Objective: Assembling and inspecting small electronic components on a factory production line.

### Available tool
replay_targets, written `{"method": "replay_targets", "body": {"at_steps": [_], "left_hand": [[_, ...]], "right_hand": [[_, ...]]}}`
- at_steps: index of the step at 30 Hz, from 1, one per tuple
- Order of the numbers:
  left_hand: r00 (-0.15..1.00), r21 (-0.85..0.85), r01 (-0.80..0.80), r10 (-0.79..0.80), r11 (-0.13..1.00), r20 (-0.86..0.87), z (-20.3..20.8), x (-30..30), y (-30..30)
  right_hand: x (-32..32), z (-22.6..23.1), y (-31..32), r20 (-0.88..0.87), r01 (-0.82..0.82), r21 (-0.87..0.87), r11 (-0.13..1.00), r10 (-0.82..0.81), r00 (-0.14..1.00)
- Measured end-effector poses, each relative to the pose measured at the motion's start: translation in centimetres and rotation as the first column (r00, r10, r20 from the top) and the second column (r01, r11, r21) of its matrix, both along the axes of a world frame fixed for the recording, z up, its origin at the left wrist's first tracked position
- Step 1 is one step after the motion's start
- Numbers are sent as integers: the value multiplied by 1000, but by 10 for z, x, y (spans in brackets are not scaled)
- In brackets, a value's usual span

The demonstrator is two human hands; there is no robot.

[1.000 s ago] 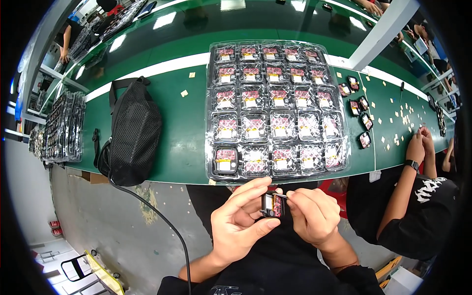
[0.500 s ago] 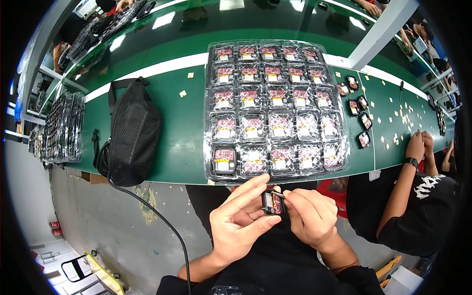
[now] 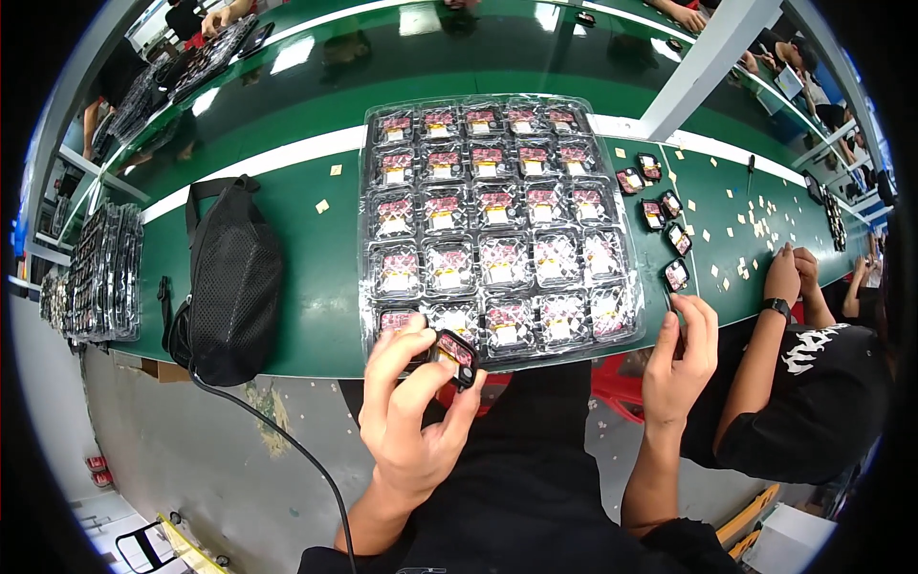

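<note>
My left hand (image 3: 406,421) pinches a small black-cased electronic module (image 3: 456,359) between thumb and fingers, tilted, its red circuit board and yellow strip showing. It hovers over the near left corner of a clear plastic blister tray (image 3: 643,330), partly covering that corner's compartment. Rows of similar modules sit in the tray. My right hand (image 3: 681,368) is at the table's front edge, right of the tray. Its thumb and fingers close on a thin metal tool (image 3: 668,301), mostly hidden, whose tip reaches near the closest of several loose modules (image 3: 677,275).
A black mesh bag (image 3: 234,287) with a cable lies left of the tray, beyond it stacked filled trays (image 3: 105,273). Small pale squares (image 3: 760,225) are scattered on the green table (image 3: 320,287). A co-worker's arm (image 3: 765,335) rests at right; a white post (image 3: 708,72) rises behind.
My hands have parted. The left carried the module up and left to the tray's near corner; the right moved right toward the loose modules. The whole view has shifted somewhat.
</note>
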State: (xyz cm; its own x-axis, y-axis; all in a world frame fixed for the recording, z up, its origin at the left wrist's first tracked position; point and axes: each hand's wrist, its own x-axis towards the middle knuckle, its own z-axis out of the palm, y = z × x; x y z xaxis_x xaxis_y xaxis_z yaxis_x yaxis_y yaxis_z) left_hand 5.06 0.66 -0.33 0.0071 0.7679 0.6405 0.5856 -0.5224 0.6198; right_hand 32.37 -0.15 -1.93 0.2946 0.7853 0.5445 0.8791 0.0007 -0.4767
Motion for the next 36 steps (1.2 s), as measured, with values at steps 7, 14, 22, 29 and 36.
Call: {"method": "replay_targets", "body": {"at_steps": [7, 14, 22, 29, 36], "left_hand": [[937, -148, -184, 128, 972, -326, -5, 4, 1], [905, -161, -153, 72, 975, -420, -4, -2, -2], [931, -61, -137, 107, 989, -349, -3, -5, -2], [929, -64, -132, 101, 989, -357, 1, -2, 4], [912, -125, -124, 63, 984, -406, 3, 0, 2]], "right_hand": [[25, -14, 8, 120, 224, -280, 934, -197, 973], [26, -22, 8, 95, 183, -258, 949, -164, 982], [24, -28, 12, 47, 117, -227, 967, -109, 993], [23, -26, 11, 46, 121, -225, 967, -113, 993], [23, -25, 2, -166, 140, -109, 984, -157, 974]]}}
